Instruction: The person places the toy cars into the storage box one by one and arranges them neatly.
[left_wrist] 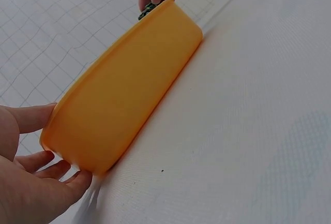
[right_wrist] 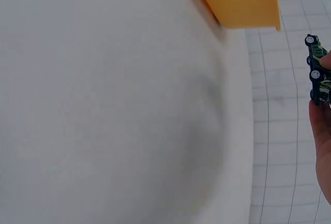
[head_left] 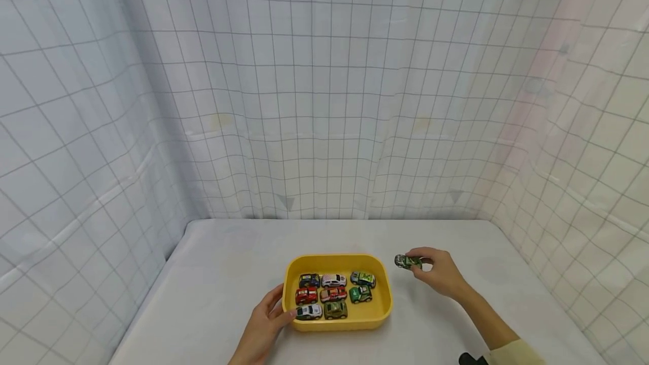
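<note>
A yellow tray (head_left: pixel 350 325) stands on the white table, with several small toy cars in it toward its left and middle. Among them are a red car (head_left: pixel 306 296), a white car (head_left: pixel 309 312) and a green car (head_left: pixel 360 294). My left hand (head_left: pixel 263 320) grips the tray's left end, thumb over the rim and fingers against the outer wall (left_wrist: pixel 119 89). Beyond the tray's right end, my right hand (head_left: pixel 442 275) pinches a green camouflage toy car (head_left: pixel 404 262) between thumb and fingers, raised above the table. Its wheels show in the right wrist view, where the hand (right_wrist: pixel 323 146) is partly cut off.
White tabletop (head_left: pixel 223 275) surrounds the tray on all sides. White curtains with a grid pattern (head_left: pixel 329 128) hang behind the table and along both sides. A dark object (head_left: pixel 471 359) sits by the right sleeve at the bottom edge.
</note>
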Demonstrator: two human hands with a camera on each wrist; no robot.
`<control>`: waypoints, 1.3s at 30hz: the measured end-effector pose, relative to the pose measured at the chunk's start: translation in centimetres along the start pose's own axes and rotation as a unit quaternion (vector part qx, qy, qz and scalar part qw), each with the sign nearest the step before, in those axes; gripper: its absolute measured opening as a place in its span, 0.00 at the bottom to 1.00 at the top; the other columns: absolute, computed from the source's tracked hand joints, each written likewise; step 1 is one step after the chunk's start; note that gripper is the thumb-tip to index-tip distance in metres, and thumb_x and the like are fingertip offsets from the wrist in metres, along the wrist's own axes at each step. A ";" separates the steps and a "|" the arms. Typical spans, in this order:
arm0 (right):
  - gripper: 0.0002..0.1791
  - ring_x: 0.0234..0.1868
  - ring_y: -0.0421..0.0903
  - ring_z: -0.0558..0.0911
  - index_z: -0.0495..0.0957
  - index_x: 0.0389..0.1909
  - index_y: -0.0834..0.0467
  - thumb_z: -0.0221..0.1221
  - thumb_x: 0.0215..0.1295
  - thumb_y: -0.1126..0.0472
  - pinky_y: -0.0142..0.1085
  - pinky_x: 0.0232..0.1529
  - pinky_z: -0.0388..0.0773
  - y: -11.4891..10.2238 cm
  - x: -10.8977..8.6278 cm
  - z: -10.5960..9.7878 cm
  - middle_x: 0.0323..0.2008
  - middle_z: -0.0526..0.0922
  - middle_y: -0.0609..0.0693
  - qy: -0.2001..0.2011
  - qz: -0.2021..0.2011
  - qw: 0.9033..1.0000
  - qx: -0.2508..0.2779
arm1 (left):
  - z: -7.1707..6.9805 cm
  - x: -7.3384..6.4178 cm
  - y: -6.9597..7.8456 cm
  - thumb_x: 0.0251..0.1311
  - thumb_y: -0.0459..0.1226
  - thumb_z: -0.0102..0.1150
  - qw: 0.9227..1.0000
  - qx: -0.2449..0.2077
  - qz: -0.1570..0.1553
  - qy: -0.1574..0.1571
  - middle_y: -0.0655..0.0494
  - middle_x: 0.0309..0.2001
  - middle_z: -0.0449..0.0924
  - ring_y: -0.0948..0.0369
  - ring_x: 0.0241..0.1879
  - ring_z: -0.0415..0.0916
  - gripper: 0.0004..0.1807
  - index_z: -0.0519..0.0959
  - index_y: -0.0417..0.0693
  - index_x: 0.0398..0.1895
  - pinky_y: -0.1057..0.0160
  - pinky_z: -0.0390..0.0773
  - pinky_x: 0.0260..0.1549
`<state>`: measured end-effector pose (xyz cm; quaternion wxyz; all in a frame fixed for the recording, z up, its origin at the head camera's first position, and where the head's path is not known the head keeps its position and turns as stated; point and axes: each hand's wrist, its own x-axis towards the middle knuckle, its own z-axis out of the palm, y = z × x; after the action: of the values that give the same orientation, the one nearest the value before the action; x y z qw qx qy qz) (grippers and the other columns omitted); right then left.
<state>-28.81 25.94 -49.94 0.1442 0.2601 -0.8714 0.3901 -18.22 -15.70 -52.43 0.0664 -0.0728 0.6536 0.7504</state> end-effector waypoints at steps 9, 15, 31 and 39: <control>0.18 0.45 0.44 0.85 0.87 0.48 0.55 0.67 0.59 0.74 0.41 0.49 0.87 -3.3 1.0 2.1 0.46 0.87 0.46 -0.066 -0.067 0.994 0.051 | 0.1 0.1 0.0 0.64 0.28 0.69 1.000 0.005 -0.002 0.006 0.28 0.79 0.44 0.34 0.76 0.50 0.47 0.51 0.32 0.80 0.41 0.67 0.68; 0.16 0.48 0.43 0.85 0.86 0.48 0.53 0.67 0.60 0.71 0.38 0.49 0.87 -4.3 1.1 3.8 0.47 0.87 0.44 -0.101 -0.076 0.991 0.047 | 0.1 0.2 -0.1 0.64 0.29 0.69 1.000 -0.003 -0.008 0.007 0.29 0.80 0.44 0.34 0.76 0.50 0.48 0.51 0.34 0.81 0.40 0.66 0.69; 0.15 0.46 0.37 0.83 0.87 0.46 0.53 0.67 0.56 0.64 0.40 0.49 0.85 -5.9 0.6 6.5 0.44 0.86 0.38 -0.182 -0.158 0.970 -0.046 | 0.0 -0.1 0.1 0.65 0.27 0.66 1.000 0.006 0.000 0.008 0.31 0.80 0.44 0.36 0.76 0.51 0.46 0.52 0.34 0.81 0.40 0.63 0.71; 0.14 0.48 0.38 0.84 0.88 0.47 0.51 0.68 0.59 0.62 0.41 0.51 0.84 -6.0 0.4 6.8 0.45 0.86 0.37 -0.202 -0.148 0.966 -0.062 | 0.0 -0.2 0.0 0.64 0.27 0.67 1.000 0.005 -0.002 0.011 0.31 0.80 0.45 0.36 0.76 0.51 0.46 0.53 0.34 0.80 0.39 0.62 0.71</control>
<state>-26.13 17.29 -50.61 0.0373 0.4497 -0.8568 0.2496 -18.03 -15.69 -52.41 0.0616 -0.0821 0.6579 0.7461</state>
